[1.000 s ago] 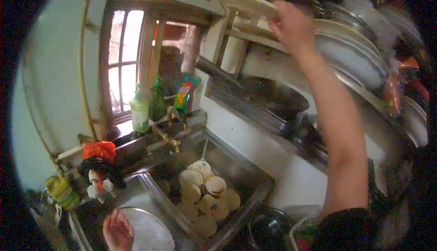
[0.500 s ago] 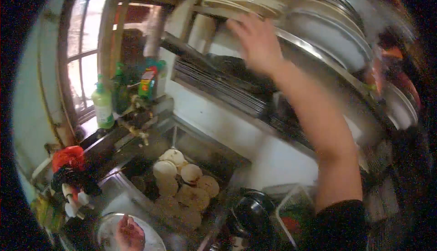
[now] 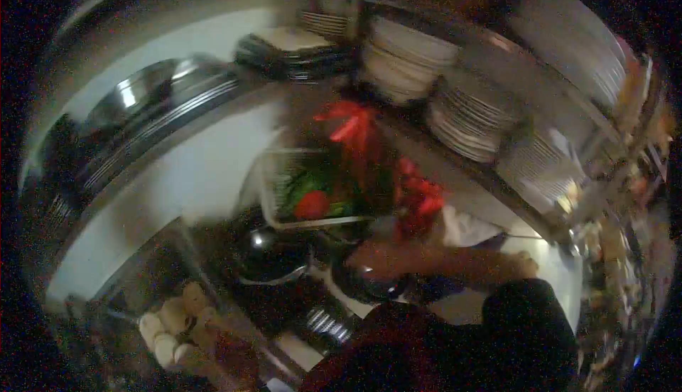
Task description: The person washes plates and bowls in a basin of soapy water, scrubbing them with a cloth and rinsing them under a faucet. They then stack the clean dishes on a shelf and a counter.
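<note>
Motion blurs much of the view. My right hand (image 3: pixel 373 258) reaches in from the right, over a dark, shiny, rounded pot or bowl (image 3: pixel 366 285); its fingers are smeared and partly lost against that dark surface. A second dark, shiny vessel (image 3: pixel 273 253) sits just to the left. At the lower left, my left hand (image 3: pixel 238 353) is a dim, reddish blur beside the sink. Pale round pieces (image 3: pixel 170 317) lie in the sink near it.
Behind the vessels stands a pale-rimmed basket (image 3: pixel 266 193) with green and red contents. Red bags (image 3: pixel 352 126) hang close by. Stacked bowls (image 3: pixel 408 58) and plates (image 3: pixel 472 118) fill the rack above. Metal basins (image 3: pixel 135 97) rest on the left shelf.
The view has swung right, away from the window. My right hand has come down from the upper rack to the dark vessel. My left hand no longer appears over the white basin.
</note>
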A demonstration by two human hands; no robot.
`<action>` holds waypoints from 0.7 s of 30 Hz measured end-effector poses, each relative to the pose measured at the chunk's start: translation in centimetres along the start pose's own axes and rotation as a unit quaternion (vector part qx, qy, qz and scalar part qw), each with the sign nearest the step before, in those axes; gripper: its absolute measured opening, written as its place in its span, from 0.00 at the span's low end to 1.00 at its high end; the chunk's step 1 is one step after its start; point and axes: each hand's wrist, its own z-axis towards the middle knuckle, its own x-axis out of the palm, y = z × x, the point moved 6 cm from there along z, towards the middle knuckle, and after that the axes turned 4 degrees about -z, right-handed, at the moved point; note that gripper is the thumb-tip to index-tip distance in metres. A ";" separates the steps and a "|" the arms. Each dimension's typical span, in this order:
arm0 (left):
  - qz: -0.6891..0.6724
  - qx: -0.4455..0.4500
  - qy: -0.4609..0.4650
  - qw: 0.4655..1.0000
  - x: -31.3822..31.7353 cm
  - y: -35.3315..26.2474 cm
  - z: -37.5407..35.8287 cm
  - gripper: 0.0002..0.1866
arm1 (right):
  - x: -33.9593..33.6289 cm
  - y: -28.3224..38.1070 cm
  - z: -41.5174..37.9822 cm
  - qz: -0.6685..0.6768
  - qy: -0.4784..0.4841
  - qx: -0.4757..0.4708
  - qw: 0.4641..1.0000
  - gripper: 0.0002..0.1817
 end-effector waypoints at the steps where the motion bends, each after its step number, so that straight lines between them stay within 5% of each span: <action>1: -0.046 -0.093 0.003 0.995 0.8 2.1 1.5 0.20 | 0.8 -1.7 -4.0 0.135 -0.025 0.126 0.983 0.23; 5: -0.103 -0.329 -0.004 0.939 1.6 9.0 6.6 0.17 | 4.2 -3.7 -16.3 0.110 -0.113 0.319 0.935 0.21; 7: 0.014 -0.372 0.017 0.928 0.1 11.6 10.5 0.17 | 1.0 -2.0 -21.1 0.172 -0.237 0.394 0.871 0.20; 9: 0.122 -0.406 0.045 0.905 1.3 14.3 13.5 0.18 | -0.7 -1.7 -22.0 0.066 -0.327 0.337 0.880 0.19; 11: 0.225 -0.260 0.058 0.937 4.3 19.7 13.8 0.22 | -3.5 -0.2 -24.4 -0.024 -0.452 0.348 0.821 0.20; 16: 0.411 -0.256 0.172 0.858 8.2 34.1 13.2 0.31 | -9.3 -0.6 -33.6 -0.224 -0.628 0.340 0.664 0.32; 21: 0.384 -0.329 0.225 0.833 13.8 49.0 12.3 0.32 | -12.6 -3.7 -38.2 -0.095 -0.741 0.327 0.579 0.35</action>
